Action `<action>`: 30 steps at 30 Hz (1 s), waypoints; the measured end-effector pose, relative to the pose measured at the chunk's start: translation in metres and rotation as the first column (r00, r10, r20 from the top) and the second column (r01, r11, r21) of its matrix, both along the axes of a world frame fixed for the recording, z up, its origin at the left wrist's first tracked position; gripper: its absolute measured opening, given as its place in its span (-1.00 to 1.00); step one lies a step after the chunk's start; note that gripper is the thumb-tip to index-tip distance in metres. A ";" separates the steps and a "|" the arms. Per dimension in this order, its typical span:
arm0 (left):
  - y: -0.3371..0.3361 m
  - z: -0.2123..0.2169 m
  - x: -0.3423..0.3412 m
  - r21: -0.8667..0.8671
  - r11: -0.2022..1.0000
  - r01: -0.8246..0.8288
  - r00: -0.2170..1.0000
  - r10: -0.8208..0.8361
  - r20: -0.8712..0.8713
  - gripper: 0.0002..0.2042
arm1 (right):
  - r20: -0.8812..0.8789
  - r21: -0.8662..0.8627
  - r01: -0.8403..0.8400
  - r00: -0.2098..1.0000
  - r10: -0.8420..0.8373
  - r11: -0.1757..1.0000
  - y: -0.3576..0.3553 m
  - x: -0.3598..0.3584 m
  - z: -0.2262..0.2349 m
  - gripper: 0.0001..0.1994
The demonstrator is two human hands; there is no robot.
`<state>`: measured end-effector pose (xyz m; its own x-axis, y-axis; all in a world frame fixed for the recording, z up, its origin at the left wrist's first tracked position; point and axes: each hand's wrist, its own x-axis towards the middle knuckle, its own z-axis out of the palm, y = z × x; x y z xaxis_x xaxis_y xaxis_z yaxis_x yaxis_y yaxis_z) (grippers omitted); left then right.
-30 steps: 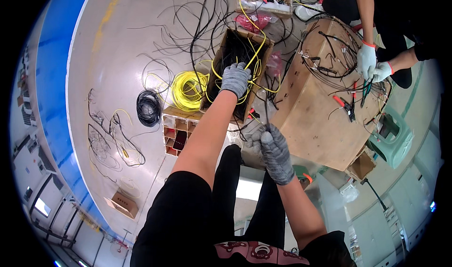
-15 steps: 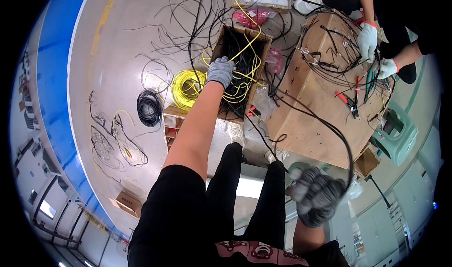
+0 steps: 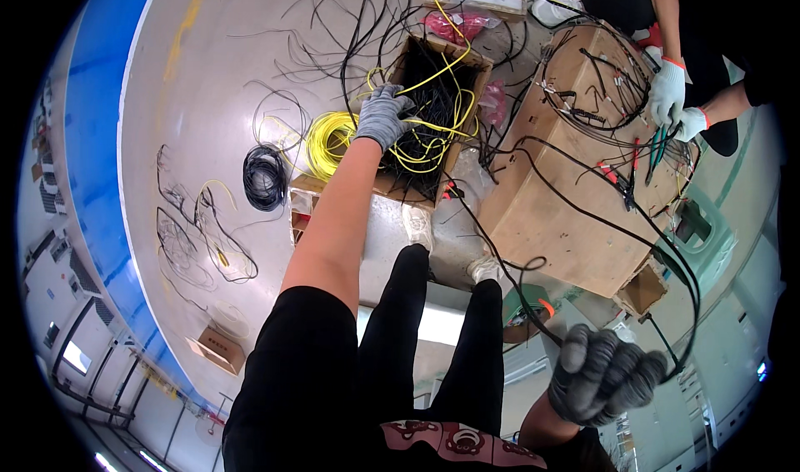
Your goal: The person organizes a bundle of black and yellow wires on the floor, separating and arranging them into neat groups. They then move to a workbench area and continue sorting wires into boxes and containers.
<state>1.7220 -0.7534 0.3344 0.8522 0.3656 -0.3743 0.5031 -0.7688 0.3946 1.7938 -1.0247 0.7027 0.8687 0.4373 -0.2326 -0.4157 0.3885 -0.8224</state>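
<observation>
Right hand (image 3: pixel 602 376) is gripping black cable (image 3: pixel 697 301) farther lower-right than 1 s ago — cable now looping wide at right. Left hand (image 3: pixel 383 118) is sitting at cardboard box's (image 3: pixel 482 72) left rim — can't tell grip.

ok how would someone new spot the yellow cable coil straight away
Find the open brown box packed with black wire, upper middle. Just left of it, beside the gray-gloved left hand, sits the yellow cable coil. Its bright color sets it apart from the smaller black coil farther left.
</observation>
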 end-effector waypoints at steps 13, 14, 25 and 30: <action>0.002 0.001 -0.011 -0.241 0.905 -0.351 0.931 0.312 -0.188 -0.39 | -0.010 0.592 -0.134 0.985 0.173 0.795 -0.005 0.014 0.060 -0.88; 0.000 -0.004 -0.015 -0.247 0.904 -0.348 0.937 0.328 -0.117 -0.40 | -0.061 0.608 -0.066 0.990 0.130 0.791 -0.018 0.011 0.062 -0.88; -0.120 0.082 -0.089 -0.567 0.751 -0.338 0.862 0.489 0.135 -0.51 | -0.025 0.472 -0.278 0.944 0.328 0.837 -0.018 0.018 0.091 -0.84; -0.188 0.191 -0.084 -0.460 0.873 -0.163 0.918 0.305 0.254 -0.34 | 0.026 0.472 -0.388 0.904 0.427 0.792 -0.018 0.014 0.119 -0.85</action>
<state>1.6378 -0.9416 0.5256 0.8581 0.4365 -0.2704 0.4443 -0.3675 0.8170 1.8077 -1.0425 0.8217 0.5738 0.8187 0.0242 -0.6747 0.4892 -0.5527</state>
